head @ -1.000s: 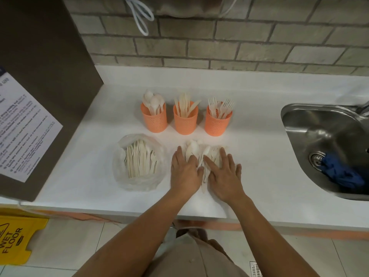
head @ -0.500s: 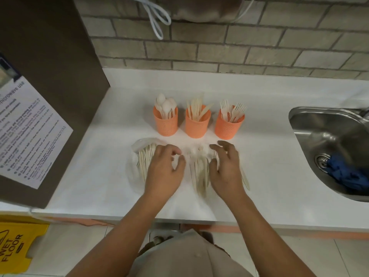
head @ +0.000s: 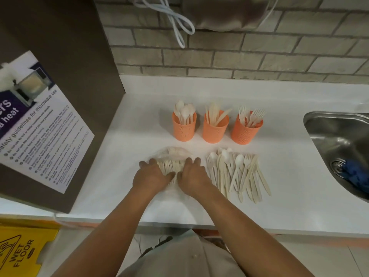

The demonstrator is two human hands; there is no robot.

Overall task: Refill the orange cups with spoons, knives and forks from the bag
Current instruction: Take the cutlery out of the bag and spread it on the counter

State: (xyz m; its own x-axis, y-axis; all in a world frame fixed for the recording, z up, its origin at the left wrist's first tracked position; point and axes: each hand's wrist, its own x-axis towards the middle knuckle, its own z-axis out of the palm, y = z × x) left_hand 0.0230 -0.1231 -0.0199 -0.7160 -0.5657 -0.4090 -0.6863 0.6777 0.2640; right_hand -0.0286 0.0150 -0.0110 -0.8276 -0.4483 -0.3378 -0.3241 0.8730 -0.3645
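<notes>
Three orange cups stand in a row on the white counter [head: 299, 196]: the spoon cup [head: 183, 129], the knife cup [head: 215, 131] and the fork cup [head: 246, 133], each partly filled. In front of the spoon cup lies a clear plastic bag [head: 172, 153] with pale cutlery in it. My left hand [head: 152, 176] grips the bag's left side and my right hand [head: 194, 172] its right side, thumbs close together over the cutlery. To the right lies a loose pile of spoons, forks and knives [head: 237, 173] on the counter, untouched.
A steel sink [head: 339, 140] with a blue cloth [head: 357, 174] is set in the counter at the right. A brown panel with a microwave notice [head: 40, 124] stands at the left. A yellow wet-floor sign [head: 20, 252] is on the floor. A white cable [head: 175, 21] hangs on the brick wall.
Both hands left the loose cutlery pile and moved left onto the bag. The pile now lies uncovered and spread out.
</notes>
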